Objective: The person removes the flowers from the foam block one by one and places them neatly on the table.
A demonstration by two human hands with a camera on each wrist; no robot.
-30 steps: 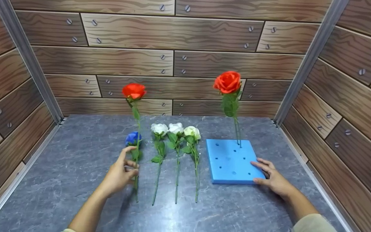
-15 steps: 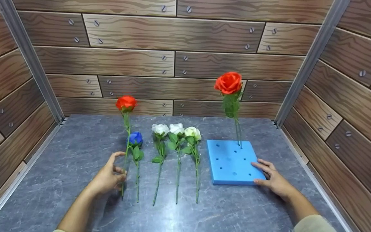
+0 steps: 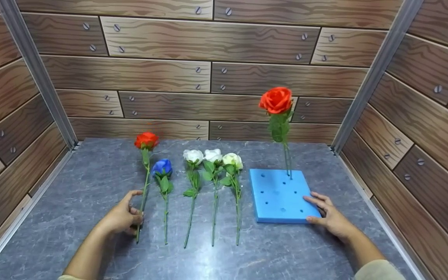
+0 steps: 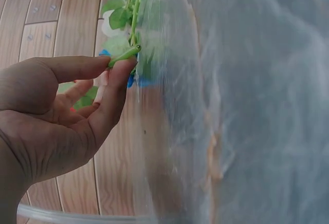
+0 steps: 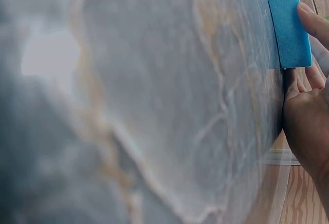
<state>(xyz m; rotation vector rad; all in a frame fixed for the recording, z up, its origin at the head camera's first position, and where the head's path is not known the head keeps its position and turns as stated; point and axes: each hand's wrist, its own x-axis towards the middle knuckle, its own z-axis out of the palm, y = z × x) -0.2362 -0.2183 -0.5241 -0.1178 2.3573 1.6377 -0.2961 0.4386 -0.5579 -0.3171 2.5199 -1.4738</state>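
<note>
Thumb and fingers of my left hand (image 3: 119,216) pinch the green stem of a red rose (image 3: 146,140) low down, left of a blue rose (image 3: 162,168). The bloom leans away toward the back wall. In the left wrist view, the cut stem end (image 4: 126,55) shows between thumb and finger, close over the tabletop. My right hand (image 3: 333,218) rests at the near right corner of a blue foam block (image 3: 275,194) with holes in it. Its thumb lies against the front side and its fingers reach over the right edge. Another red rose (image 3: 276,100) stands upright in the block.
Three pale roses lie in a row between the blue rose and the block: a white rose (image 3: 193,156), a second white rose (image 3: 213,155) and a cream rose (image 3: 232,159). Wood-patterned walls (image 3: 208,42) enclose the grey marbled table (image 3: 208,264) at the back and sides.
My left hand has carried the red rose leftward past the blue rose and lowered it, so its bloom sits lower. The right hand and the foam block have stayed in place.
</note>
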